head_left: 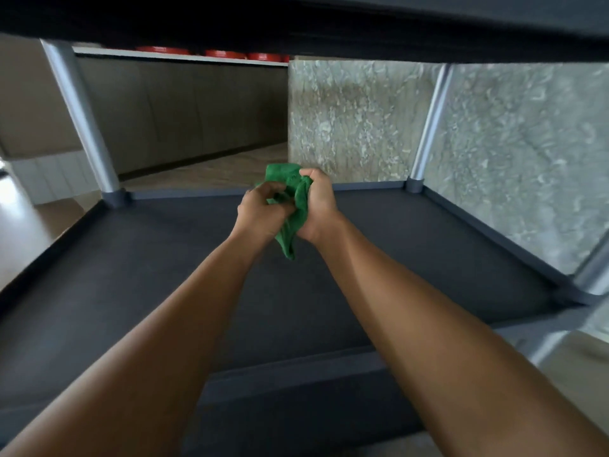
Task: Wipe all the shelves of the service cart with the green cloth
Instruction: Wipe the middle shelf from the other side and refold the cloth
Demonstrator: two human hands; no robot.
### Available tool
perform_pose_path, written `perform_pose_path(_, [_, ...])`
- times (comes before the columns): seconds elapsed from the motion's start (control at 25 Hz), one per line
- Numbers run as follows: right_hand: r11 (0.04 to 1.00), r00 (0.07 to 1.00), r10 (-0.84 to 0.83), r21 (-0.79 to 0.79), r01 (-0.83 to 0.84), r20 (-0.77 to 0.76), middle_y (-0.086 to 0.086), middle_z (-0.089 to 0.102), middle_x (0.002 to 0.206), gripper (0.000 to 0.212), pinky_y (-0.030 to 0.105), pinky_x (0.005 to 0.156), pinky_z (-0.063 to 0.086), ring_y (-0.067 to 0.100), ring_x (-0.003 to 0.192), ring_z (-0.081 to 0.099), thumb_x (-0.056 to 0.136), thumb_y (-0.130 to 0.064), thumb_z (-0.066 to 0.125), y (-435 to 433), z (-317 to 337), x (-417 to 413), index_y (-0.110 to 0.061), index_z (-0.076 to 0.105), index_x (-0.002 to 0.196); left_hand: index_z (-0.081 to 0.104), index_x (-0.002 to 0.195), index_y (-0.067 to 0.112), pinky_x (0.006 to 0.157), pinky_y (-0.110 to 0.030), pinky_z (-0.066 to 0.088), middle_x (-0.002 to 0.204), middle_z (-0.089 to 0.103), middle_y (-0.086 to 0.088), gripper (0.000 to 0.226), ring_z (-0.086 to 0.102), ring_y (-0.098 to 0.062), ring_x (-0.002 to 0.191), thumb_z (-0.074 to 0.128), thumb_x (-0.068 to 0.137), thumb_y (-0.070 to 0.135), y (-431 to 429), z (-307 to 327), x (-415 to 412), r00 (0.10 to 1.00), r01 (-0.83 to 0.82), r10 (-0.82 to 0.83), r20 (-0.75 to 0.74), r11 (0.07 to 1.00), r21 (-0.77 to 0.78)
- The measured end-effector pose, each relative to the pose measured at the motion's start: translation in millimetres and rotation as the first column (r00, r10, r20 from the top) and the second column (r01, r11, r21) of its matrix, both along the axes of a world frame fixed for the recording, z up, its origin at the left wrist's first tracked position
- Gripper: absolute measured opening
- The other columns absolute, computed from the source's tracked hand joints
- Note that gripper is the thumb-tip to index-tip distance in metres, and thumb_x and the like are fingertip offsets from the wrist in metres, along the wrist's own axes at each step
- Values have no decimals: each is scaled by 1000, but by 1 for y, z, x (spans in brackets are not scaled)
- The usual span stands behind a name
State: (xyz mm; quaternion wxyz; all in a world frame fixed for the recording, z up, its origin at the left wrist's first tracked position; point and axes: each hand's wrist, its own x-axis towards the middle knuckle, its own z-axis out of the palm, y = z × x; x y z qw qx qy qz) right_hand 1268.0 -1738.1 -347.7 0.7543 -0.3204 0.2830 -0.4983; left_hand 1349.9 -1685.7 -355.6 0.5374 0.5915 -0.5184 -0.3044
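Head view: green cloth (294, 206) bunched, partly hidden by left hand (262, 212), right hand (318, 206).

cloth (298, 206): solid bright green, darker in the folds
shelf (164, 275): plain matt charcoal grey; rim along the far edge slightly lighter slate
upper shelf (329, 28): near-black underside, in shadow
posts (79, 117): silver-grey with a pale sheen, at the far corners of the shelf
post sockets (115, 197): dark slate grey, like the rim
stone panel (356, 120): mottled grey-green, flecked off-white, streaked brownish, beyond the far and right edges
cabinet front (184, 113): dull taupe-brown, faint vertical lines, dark band at the base
discs (224, 54): glossy red, above a white strip
floor (211, 169): beige, faintly veined
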Motion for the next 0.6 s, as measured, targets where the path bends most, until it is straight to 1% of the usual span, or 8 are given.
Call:
perform_pose_path(0.12, [997, 996, -75, -24, 74, -46, 13, 61, 77, 38, 35, 71, 47, 25, 71, 59, 90, -36, 37, -25, -4, -65, -5, 60, 89, 61, 119, 15, 89, -33, 52, 114, 65, -7, 39, 62, -20, 103, 60, 82, 4, -26, -1, -64, 997, 80, -79, -24, 997, 23])
perform_pose_path(0.24, [989, 984, -147, -30, 144, -102, 10, 62, 70, 37, 32, 68, 45, 24, 66, 59, 89, -37, 38, -50, -9, -130, -8, 61, 85, 60, 119, 12, 90, -37, 53, 112, 65, -7, 37, 62, -21, 102, 56, 83, 1, -48, -3, -128, 985, 172, -171, -28, 985, 26])
perform_pose_path(0.32, [979, 971, -204, -42, 200, -127, 10, 61, 72, 36, 32, 68, 45, 24, 66, 58, 88, -37, 39, -67, -12, -171, -8, 61, 84, 59, 116, 15, 86, -33, 53, 110, 63, -3, 35, 61, -18, 101, 58, 84, 4, -61, -6, -167, 980, 199, -198, -21, 980, 20])
perform_pose_path(0.4, [964, 953, -264, -58, 258, -151, 10, 60, 75, 34, 32, 67, 45, 25, 65, 59, 87, -36, 40, -79, -16, -206, -8, 60, 84, 60, 112, 15, 83, -31, 52, 107, 63, -1, 30, 61, -16, 99, 60, 84, 5, -70, -10, -198, 969, 246, -245, -32, 969, 25])
perform_pose_path(0.48, [951, 935, -308, -71, 300, -175, 11, 58, 76, 33, 31, 65, 45, 25, 65, 57, 87, -35, 41, -89, -20, -240, -8, 60, 87, 60, 106, 15, 90, -35, 52, 104, 64, -1, 23, 62, -17, 101, 58, 86, 4, -79, -14, -227, 953, 296, -291, -82, 954, 49])
perform_pose_path(0.52, [946, 928, -324, -78, 315, -183, 11, 57, 76, 33, 31, 64, 45, 25, 65, 56, 87, -35, 40, -93, -22, -256, -8, 60, 90, 59, 98, 17, 92, -38, 52, 101, 64, -1, 18, 62, -17, 98, 55, 87, 4, -83, -15, -239, 945, 314, -306, -121, 947, 60])
perform_pose_path(0.6, [935, 914, -354, -95, 341, -198, 13, 58, 78, 37, 30, 63, 46, 25, 64, 57, 86, -35, 40, -100, -25, -284, -7, 62, 95, 57, 84, 23, 88, -38, 52, 88, 63, 2, 21, 62, -15, 86, 50, 90, 5, -91, -16, -259, 923, 346, -325, -208, 935, 73])
